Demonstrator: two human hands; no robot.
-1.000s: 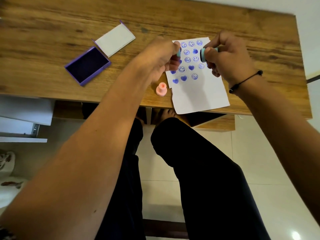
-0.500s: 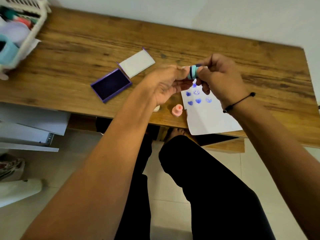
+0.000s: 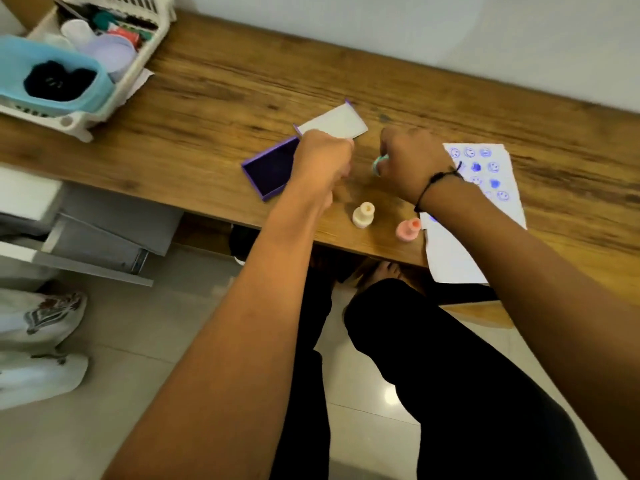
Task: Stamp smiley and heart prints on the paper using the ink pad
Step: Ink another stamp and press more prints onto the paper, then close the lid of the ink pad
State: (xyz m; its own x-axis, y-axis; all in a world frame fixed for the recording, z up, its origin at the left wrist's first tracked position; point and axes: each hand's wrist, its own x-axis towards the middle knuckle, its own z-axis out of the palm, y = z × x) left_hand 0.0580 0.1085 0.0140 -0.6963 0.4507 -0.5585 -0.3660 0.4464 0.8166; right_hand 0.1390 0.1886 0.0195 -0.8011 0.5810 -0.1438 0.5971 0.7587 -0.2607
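Observation:
A white paper with blue smiley and heart prints lies at the desk's front right, overhanging the edge. The open purple ink pad sits left of centre, its white-lined lid folded back behind it. My left hand is a closed fist over the pad's right edge; nothing shows in it. My right hand hovers between pad and paper, pinching a small teal stamp. A cream stamp and a pink stamp stand upright near the front edge.
A white plastic basket holding a blue tub and several small items stands at the desk's back left. A wall runs behind the desk. Below the front edge are my dark-trousered legs, an open drawer unit at left, and tiled floor.
Both hands moved left off the paper toward the ink pad and separated; the teal stamp stays in my right hand. The view swung left, revealing the basket and the cream stamp.

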